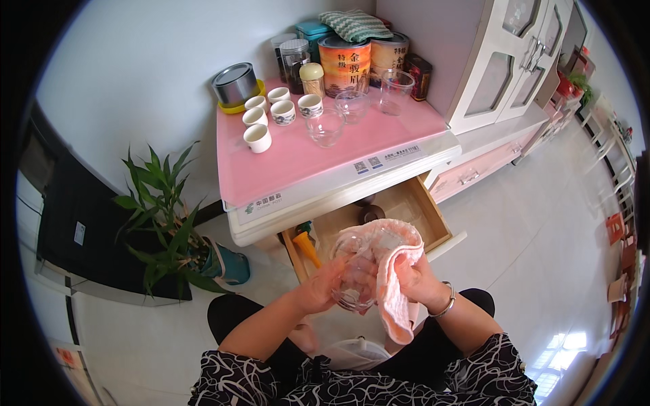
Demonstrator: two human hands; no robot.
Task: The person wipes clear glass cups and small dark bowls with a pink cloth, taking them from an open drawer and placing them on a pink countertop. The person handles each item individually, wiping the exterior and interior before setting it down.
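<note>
My left hand [325, 284] grips a clear glass vessel [355, 289] above my lap, in front of the pulled-out drawer. A pink terry cloth [398, 314] is bunched in my right hand [419, 279] and drapes against the glass and over its far side. Part of the glass is hidden by the cloth and my fingers. Several small white teacups [257, 138] with painted scenery stand on the pink table cover [284, 170]. To their right are two clear glass bowls [325, 129] and a taller clear glass cup [396, 94].
The open wooden drawer [426, 213] holds an orange-handled tool [306, 248] and dark round objects [372, 214]. Tea tins [344, 66], a toothpick holder [312, 78] and a silver tin [235, 83] line the wall. A potted plant [172, 228] stands left; a white cabinet [508, 76] rises right.
</note>
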